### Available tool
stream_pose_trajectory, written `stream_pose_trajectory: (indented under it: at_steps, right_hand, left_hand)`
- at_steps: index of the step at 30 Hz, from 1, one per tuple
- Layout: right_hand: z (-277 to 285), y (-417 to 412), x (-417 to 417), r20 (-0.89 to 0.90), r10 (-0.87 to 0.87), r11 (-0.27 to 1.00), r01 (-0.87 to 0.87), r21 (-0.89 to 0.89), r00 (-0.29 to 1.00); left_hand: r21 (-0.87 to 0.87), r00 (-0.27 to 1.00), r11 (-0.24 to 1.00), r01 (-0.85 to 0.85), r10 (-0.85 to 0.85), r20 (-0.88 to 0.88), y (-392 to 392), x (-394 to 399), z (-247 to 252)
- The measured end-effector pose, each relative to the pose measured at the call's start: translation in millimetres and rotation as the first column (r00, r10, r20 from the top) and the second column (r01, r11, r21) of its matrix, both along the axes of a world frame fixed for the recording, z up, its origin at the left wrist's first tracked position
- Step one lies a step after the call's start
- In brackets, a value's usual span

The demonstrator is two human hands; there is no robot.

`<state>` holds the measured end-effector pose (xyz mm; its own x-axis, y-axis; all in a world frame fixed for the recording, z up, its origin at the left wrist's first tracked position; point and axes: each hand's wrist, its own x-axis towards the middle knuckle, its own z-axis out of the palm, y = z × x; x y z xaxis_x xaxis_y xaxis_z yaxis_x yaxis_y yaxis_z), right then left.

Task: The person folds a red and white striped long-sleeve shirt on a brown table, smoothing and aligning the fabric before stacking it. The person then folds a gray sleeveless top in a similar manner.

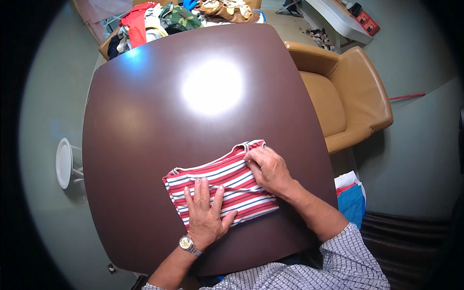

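Observation:
A folded garment with red, white and blue stripes [224, 197] lies on the dark brown table [152, 141] in front of me. Its white-edged opening faces the far side. My left hand [204, 214] rests flat on the lower left of the cloth, fingers spread, with a metal wristwatch [186, 243] on the wrist. At the upper right corner, my right hand [270, 168] has its fingers curled, with thumb and fingertips pinching the fabric. A shallow crease runs across the cloth between the two hands.
A tan armchair [326, 98] stands against the table's right side. Beyond the far edge are heaped clothes [181, 16]. Folded fabrics [351, 199] sit low at the right. A white round stool [64, 163] is on the left, a white table [339, 20] at the far right.

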<state>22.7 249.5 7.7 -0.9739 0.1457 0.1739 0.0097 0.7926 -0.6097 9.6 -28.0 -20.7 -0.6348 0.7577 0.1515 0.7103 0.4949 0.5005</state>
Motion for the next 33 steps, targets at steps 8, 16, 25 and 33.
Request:
stream_pose_trajectory:
  at_steps: [8,16,25,33]
  right_hand:
    - [-12.8,3.7,-2.7,-0.096,-0.085,0.996,0.086,0.011,0.992]
    - [3.6,4.8,-6.7,0.148,-0.317,0.916,0.343,-0.209,0.937]
    - [0.9,5.7,-15.6,0.232,-0.24,0.965,0.205,0.167,0.943]
    - [-6.8,-33.5,-1.8,0.079,0.007,0.924,-0.037,0.381,0.997]
  left_hand:
    - [-0.049,0.997,0.998,-0.028,0.024,-0.073,2.8,5.0,1.3]
    - [0.006,0.989,0.995,-0.101,0.102,-0.104,5.2,10.1,2.0]
    - [0.029,0.984,0.992,-0.123,0.126,-0.124,6.7,9.4,-9.5]
    - [0.072,0.984,0.989,-0.127,0.135,-0.119,0.7,11.6,-5.2]
